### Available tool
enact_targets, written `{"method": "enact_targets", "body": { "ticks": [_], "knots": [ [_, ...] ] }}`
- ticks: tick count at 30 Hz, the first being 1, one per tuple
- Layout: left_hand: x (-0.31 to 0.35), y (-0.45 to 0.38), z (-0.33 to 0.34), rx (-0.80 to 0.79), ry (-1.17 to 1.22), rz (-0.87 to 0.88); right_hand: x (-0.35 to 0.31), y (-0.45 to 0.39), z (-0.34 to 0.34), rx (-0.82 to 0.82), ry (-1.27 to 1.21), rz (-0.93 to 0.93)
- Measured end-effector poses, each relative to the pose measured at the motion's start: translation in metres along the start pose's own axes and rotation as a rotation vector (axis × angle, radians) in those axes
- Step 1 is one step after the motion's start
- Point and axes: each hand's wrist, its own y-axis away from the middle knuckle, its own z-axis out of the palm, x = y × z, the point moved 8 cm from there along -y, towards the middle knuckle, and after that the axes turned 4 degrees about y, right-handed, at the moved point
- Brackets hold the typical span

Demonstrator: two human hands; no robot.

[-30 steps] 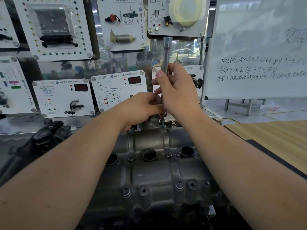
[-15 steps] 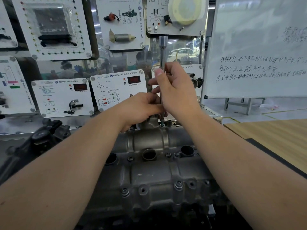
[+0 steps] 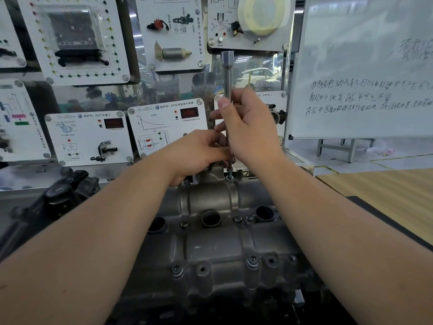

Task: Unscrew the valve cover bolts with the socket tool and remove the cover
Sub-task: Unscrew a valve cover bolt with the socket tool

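The upright socket tool (image 3: 227, 73) was gripped by the right hand (image 3: 249, 127), its tip at the cover's (image 3: 218, 245) 12 o'clock edge. Its lower shaft was pinched by the left hand (image 3: 199, 153). Open bench (image 3: 384, 191) lay at 3 o'clock.

A dark mat (image 3: 384, 221) lies on the wooden table (image 3: 386, 186).

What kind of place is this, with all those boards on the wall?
Most likely an automotive training workshop or classroom. White demonstration panels carry mounted car sensors and small digital readouts, a whiteboard bears handwritten notes, and an engine valve cover sits on the bench for hands-on practice.
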Motion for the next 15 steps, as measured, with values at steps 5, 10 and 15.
{"method": "enact_targets", "body": {
  "ticks": [5, 10, 15],
  "knots": [
    [-0.0001, 0.0011, 0.0008, -0.013, 0.021, -0.01, -0.0004, 0.0004, 0.001, -0.004, 0.049, 0.012],
    [0.0004, 0.0007, 0.0007, -0.007, -0.001, 0.003, 0.0011, 0.0008, 0.0011, -0.007, -0.023, 0.022],
    [0.0012, 0.0007, -0.0004, -0.003, 0.003, 0.002, 0.0006, -0.0004, -0.0013, 0.014, 0.038, -0.006]
  ]
}}
